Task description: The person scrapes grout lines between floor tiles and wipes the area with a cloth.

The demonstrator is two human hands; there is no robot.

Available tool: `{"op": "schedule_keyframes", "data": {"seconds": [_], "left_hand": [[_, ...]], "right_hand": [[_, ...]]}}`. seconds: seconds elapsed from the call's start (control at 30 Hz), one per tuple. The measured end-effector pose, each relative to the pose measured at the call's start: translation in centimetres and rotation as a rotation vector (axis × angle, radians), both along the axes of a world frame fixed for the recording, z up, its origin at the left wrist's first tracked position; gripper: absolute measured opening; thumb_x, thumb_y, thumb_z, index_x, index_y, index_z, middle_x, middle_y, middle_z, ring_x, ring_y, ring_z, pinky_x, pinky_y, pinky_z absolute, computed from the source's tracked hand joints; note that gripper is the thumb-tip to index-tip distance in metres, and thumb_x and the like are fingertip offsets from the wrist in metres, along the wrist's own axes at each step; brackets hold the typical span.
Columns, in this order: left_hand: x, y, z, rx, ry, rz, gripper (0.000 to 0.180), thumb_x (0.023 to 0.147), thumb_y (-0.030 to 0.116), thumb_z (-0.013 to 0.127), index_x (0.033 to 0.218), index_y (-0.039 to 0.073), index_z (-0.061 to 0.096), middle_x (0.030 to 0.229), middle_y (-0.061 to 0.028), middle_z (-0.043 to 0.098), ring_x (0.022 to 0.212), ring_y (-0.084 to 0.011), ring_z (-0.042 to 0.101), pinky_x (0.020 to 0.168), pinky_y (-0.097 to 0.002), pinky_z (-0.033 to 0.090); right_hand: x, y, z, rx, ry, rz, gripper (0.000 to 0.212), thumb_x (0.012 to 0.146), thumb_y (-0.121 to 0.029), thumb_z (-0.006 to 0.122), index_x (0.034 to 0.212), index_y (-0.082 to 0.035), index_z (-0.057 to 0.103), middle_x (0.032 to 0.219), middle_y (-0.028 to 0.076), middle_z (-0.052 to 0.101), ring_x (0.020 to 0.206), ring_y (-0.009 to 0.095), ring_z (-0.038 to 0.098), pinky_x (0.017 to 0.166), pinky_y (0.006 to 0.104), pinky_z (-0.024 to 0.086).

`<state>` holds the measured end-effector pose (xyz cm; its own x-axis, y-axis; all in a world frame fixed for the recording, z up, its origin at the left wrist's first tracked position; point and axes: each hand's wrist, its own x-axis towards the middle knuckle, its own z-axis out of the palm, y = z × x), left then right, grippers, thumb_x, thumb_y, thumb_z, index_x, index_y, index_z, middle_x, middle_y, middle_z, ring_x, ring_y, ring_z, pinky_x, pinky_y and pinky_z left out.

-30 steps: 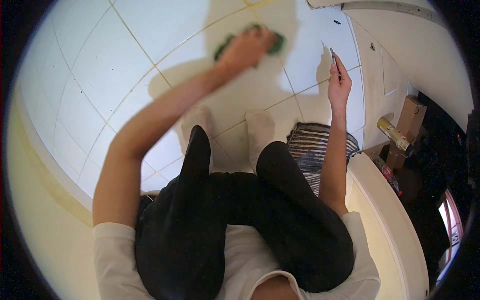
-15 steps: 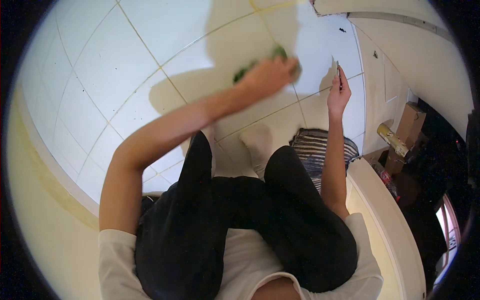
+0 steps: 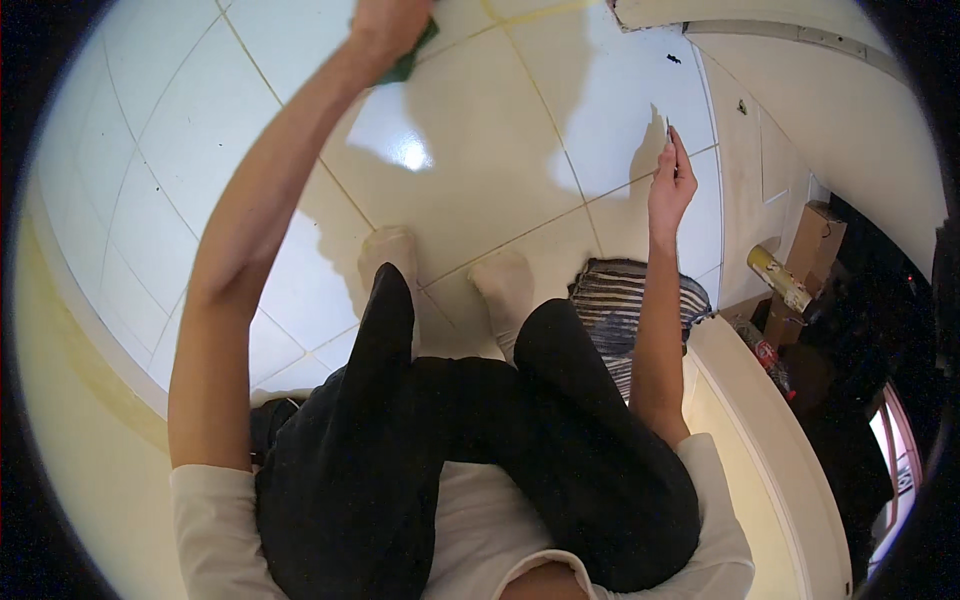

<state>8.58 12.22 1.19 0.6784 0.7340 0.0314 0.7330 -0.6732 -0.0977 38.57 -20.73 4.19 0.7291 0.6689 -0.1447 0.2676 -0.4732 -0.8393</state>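
Observation:
My left hand [image 3: 392,24] is stretched far forward, at the top edge of the view and partly cut off by it. It presses a dark green cloth [image 3: 408,66] onto the white tiled floor [image 3: 470,130], and the palm hides most of the cloth. A wet-looking, shiny patch lies on the tiles just nearer to me. Over on the right, my right hand [image 3: 672,190] is raised above the floor, its fingers closed around a thin, narrow tool [image 3: 668,128] that points away from me. Seen nearly edge-on, the tool's exact kind cannot be made out.
A striped mat [image 3: 620,300] lies bunched beside my right foot [image 3: 503,285]. White panelling [image 3: 760,130] borders the floor on the right. Beyond it are a cardboard box [image 3: 818,240], a yellowish roll [image 3: 780,278] and dark clutter. A small black scrap [image 3: 674,59] rests near the right-hand edge.
My left hand has swept the green cloth from the middle of the floor away to the far left. My right hand still holds the thin tool in nearly the same place.

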Motion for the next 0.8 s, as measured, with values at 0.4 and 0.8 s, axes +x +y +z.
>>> {"op": "schedule_keyframes", "data": {"seconds": [0.4,0.8], "left_hand": [[-3.5,-6.5,5.9,-0.369,-0.065,0.009,0.057,0.091,0.016,0.064,0.146,0.023,0.052,0.118,-0.0199,0.051,0.087,-0.0303,0.064,0.068,-0.0394,0.059],[-2.6,-7.5,2.6,-0.227,-0.162,-0.020,0.069,0.088,0.013,0.066,0.149,0.037,0.046,0.124,-0.0119,0.053,0.103,-0.0288,0.065,0.077,-0.0415,0.060]], "right_hand": [[-5.4,0.7,1.6,-0.037,-0.522,0.497,0.038,0.089,-0.003,0.063,0.125,-0.010,0.069,0.094,0.011,0.065,0.076,0.024,0.066,0.065,0.0324,0.053],[-9.9,0.7,1.4,-0.285,-0.656,0.754,0.049,0.083,-0.003,0.062,0.131,-0.014,0.065,0.102,0.007,0.063,0.082,0.028,0.067,0.061,0.0422,0.055]]}}
